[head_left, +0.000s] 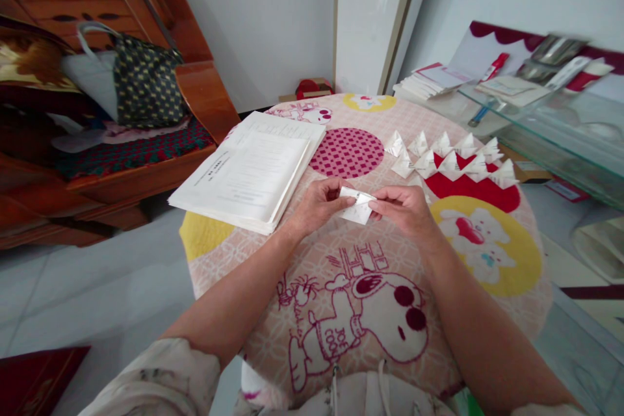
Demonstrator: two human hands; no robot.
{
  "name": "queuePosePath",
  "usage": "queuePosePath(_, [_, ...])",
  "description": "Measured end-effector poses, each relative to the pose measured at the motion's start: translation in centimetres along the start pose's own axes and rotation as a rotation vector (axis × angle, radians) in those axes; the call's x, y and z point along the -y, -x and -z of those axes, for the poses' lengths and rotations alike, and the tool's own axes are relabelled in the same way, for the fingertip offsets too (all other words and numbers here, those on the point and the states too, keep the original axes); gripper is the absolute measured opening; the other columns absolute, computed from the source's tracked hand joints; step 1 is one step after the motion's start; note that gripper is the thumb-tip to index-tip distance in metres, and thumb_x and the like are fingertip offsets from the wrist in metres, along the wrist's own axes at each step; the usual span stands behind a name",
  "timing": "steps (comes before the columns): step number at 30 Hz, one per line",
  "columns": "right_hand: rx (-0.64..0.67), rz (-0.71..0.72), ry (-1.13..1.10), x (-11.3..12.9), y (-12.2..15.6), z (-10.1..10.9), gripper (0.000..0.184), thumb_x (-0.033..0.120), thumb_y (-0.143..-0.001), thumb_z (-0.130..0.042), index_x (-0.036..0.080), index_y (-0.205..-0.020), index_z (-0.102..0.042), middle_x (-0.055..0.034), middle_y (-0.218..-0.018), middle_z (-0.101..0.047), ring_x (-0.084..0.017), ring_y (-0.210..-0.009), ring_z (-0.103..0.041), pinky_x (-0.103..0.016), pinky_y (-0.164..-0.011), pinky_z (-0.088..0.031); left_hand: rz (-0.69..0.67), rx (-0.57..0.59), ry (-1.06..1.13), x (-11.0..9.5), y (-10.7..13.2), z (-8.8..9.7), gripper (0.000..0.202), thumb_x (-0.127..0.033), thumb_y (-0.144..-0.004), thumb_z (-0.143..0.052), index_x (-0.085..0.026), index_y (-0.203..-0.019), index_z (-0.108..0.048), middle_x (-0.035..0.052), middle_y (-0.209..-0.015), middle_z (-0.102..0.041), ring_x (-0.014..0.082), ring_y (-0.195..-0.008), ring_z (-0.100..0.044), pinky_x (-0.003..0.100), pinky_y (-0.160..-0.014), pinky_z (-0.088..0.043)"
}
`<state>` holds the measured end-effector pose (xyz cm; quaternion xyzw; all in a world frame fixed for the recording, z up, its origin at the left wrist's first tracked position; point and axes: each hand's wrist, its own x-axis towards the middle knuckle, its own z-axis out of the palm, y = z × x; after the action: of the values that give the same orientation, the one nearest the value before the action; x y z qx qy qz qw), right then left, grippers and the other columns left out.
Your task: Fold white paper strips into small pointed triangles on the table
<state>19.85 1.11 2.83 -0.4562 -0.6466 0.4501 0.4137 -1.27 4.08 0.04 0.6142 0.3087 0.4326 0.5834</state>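
A small folded piece of white printed paper is held between my two hands above the middle of the round table. My left hand pinches its left side, thumb on top. On its right edge, the thumb and fingers of my right hand close in a pinch. Beyond my right hand stand several folded paper pieces with pointed tops, set in two rows. A stack of printed paper sheets lies flat to the left of my left hand.
A cartoon-patterned cloth covers the round table. At right, a glass shelf holds metal bowls and a red tube. At left stands a wooden bench with a dark patterned bag.
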Motion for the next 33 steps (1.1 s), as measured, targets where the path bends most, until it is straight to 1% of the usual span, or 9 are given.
queuePosePath(2, [0.054, -0.016, -0.036, 0.0, 0.0, 0.4, 0.025, 0.039, -0.083, -0.067, 0.017, -0.076, -0.075, -0.0035, -0.068, -0.072, -0.014, -0.062, -0.065, -0.026, -0.060, -0.053, 0.009, 0.025, -0.026, -0.3, 0.0, 0.4, 0.026, -0.032, -0.077, -0.078, -0.012, -0.088, -0.067, 0.0011, -0.073, -0.066, 0.0083, -0.062, -0.056, 0.020, -0.055, -0.041])
queuePosePath(5, [0.129, -0.048, -0.029, -0.1, 0.0, 0.9, 0.030, 0.041, -0.087, -0.064, 0.016, -0.073, -0.074, -0.0049, -0.070, -0.073, -0.013, -0.061, -0.065, -0.026, -0.061, -0.053, 0.073, 0.117, -0.046, -0.6, -0.1, 1.2, 0.026, -0.030, -0.076, -0.078, -0.011, -0.092, -0.069, 0.0032, -0.075, -0.069, 0.0097, -0.064, -0.059, 0.021, -0.057, -0.045])
queuePosePath(8, [0.237, -0.095, 0.009, -0.3, 0.0, 1.2, 0.028, 0.038, -0.086, -0.065, 0.016, -0.071, -0.073, -0.0034, -0.066, -0.072, -0.011, -0.057, -0.063, -0.024, -0.058, -0.051, 0.115, 0.191, -0.053, -0.8, -0.1, 1.6, 0.028, -0.028, -0.075, -0.078, -0.010, -0.095, -0.071, 0.0051, -0.080, -0.072, 0.0112, -0.068, -0.063, 0.022, -0.062, -0.048])
queuePosePath(11, [0.360, -0.133, 0.020, -0.6, 0.1, 1.2, 0.027, 0.035, -0.087, -0.063, 0.016, -0.070, -0.072, -0.0030, -0.065, -0.071, -0.011, -0.057, -0.063, -0.023, -0.057, -0.051, 0.126, 0.246, -0.081, -0.9, 0.0, 1.8, 0.026, -0.028, -0.076, -0.078, -0.011, -0.095, -0.072, 0.0059, -0.082, -0.073, 0.0120, -0.070, -0.064, 0.022, -0.063, -0.050])
queuePosePath(15, [0.436, -0.190, -0.036, -0.6, 0.2, 1.1, 0.024, 0.034, -0.085, -0.065, 0.015, -0.071, -0.071, -0.0034, -0.066, -0.072, -0.012, -0.056, -0.064, -0.023, -0.056, -0.051, 0.167, 0.301, -0.106, -1.1, 0.1, 1.9, 0.026, -0.028, -0.077, -0.077, -0.010, -0.096, -0.073, 0.0069, -0.082, -0.073, 0.0129, -0.069, -0.065, 0.023, -0.062, -0.050])
queuePosePath(19, [0.496, -0.244, -0.087, -0.4, 0.2, 0.9, 0.024, 0.035, -0.083, -0.066, 0.015, -0.070, -0.071, -0.0029, -0.063, -0.071, -0.012, -0.054, -0.063, -0.023, -0.055, -0.050, 0.218, 0.321, -0.074, -1.2, 0.2, 1.8, 0.026, -0.027, -0.075, -0.078, -0.011, -0.094, -0.074, 0.0064, -0.080, -0.074, 0.0124, -0.067, -0.066, 0.022, -0.060, -0.050])
queuePosePath(23, [0.532, -0.264, -0.117, 0.0, 0.3, 0.7, 0.025, 0.035, -0.082, -0.067, 0.015, -0.068, -0.069, -0.0029, -0.062, -0.071, -0.011, -0.052, -0.062, -0.022, -0.053, -0.049, 0.262, 0.328, -0.018, -1.3, 0.2, 1.6, 0.024, -0.027, -0.073, -0.080, -0.011, -0.090, -0.073, 0.0060, -0.077, -0.074, 0.0124, -0.065, -0.067, 0.022, -0.059, -0.051])
queuePosePath(27, [0.534, -0.287, -0.140, -0.1, 0.4, 0.5, 0.024, 0.034, -0.081, -0.068, 0.014, -0.068, -0.068, -0.0018, -0.060, -0.070, -0.010, -0.049, -0.061, -0.021, -0.050, -0.048, 0.282, 0.304, 0.009, -1.4, 0.3, 1.3, 0.024, -0.026, -0.071, -0.081, -0.011, -0.088, -0.073, 0.0055, -0.075, -0.074, 0.0125, -0.063, -0.067, 0.022, -0.058, -0.051])
queuePosePath(33, [0.517, -0.297, -0.164, -0.4, 0.3, 0.1, 0.019, 0.030, -0.078, -0.069, 0.014, -0.068, -0.067, -0.0015, -0.059, -0.069, -0.010, -0.047, -0.060, -0.020, -0.046, -0.048, 0.308, 0.246, 0.010, -1.6, 0.3, 1.1, 0.024, -0.025, -0.068, -0.082, -0.011, -0.083, -0.070, 0.0027, -0.072, -0.072, 0.0098, -0.062, -0.065, 0.020, -0.058, -0.050])
